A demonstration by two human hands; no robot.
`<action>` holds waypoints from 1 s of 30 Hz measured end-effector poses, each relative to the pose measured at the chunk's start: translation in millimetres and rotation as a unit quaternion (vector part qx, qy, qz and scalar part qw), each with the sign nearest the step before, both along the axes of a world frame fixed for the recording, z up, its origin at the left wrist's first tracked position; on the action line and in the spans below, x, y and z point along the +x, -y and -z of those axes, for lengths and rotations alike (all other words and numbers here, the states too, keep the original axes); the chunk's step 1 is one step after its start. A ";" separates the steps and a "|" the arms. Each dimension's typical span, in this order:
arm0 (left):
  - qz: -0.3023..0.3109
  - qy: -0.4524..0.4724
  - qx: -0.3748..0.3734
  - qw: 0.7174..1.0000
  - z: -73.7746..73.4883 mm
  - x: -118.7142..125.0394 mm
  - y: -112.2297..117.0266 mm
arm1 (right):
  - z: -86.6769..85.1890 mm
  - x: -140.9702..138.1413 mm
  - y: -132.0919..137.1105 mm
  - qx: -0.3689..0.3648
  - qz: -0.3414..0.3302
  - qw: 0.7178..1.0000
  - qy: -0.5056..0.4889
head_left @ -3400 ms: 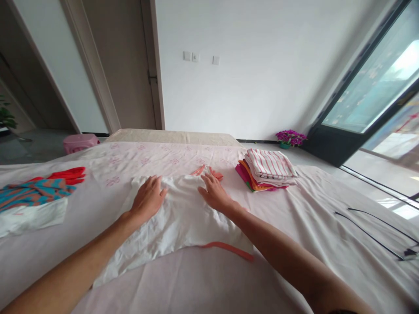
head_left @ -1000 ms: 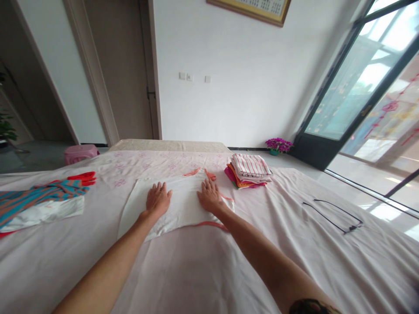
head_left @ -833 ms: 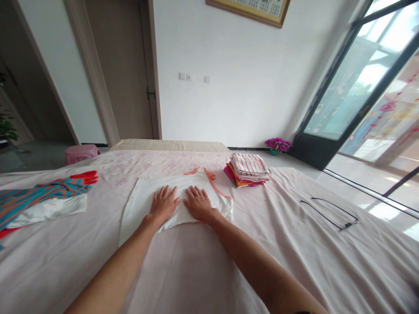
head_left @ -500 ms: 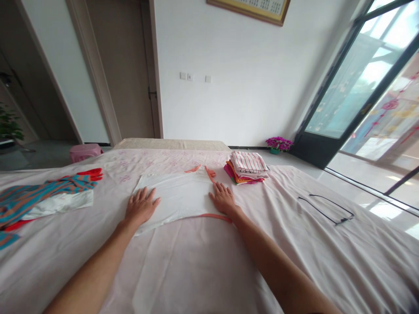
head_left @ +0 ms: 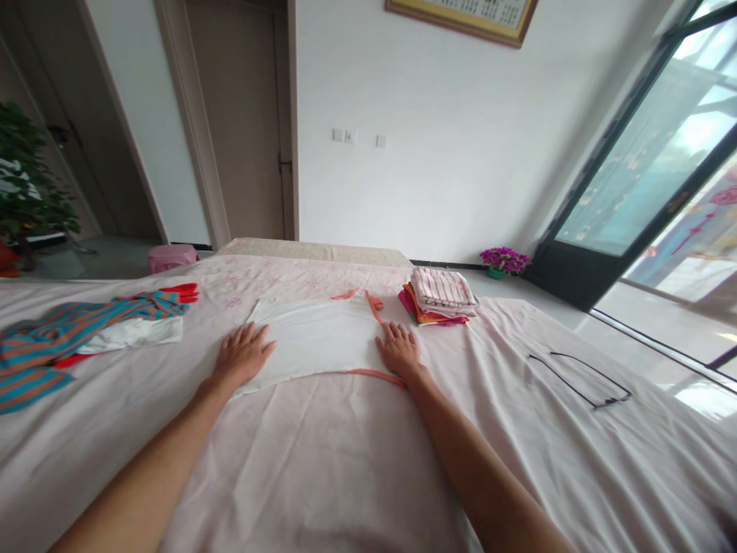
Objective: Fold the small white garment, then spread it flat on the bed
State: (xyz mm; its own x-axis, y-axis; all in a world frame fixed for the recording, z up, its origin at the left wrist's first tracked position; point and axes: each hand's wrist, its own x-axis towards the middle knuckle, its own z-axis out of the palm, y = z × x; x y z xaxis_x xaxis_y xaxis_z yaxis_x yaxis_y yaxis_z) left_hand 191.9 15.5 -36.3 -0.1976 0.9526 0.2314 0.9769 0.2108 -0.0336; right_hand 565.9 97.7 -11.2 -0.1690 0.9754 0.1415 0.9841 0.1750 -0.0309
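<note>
white garment (head_left: 316, 342) flat mid-bed, 12 o'clock | left hand (head_left: 242, 357) at its 9, right hand (head_left: 398, 352) at its 3, both open-palmed, gripping nothing | looks thin, floppy, light; I'd pinch the orange-trimmed edge (head_left: 368, 375)

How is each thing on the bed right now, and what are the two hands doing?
left hand: flat, open, on the white garment.
right hand: flat, open, on its right edge.
white garment: spread flat.
stack of clothes: folded, piled.
striped garment: unfolded, rumpled.

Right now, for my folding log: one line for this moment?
left hand: flat on white garment | right hand: flat, opposite edge | folded stack: beyond
</note>
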 end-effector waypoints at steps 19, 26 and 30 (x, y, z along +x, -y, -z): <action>0.139 -0.039 0.003 0.990 -17.5 8.5 -7.2 | -17.6 0.1 14.8 0.032 -0.173 0.984 -0.011; 0.300 0.063 -0.067 0.950 -32.3 30.7 -68.2 | -20.2 -2.0 12.4 0.038 -0.213 0.976 -0.026; 0.276 0.075 -0.091 0.954 -22.1 17.2 -105.7 | -10.2 -0.1 7.6 0.050 -0.217 0.974 -0.040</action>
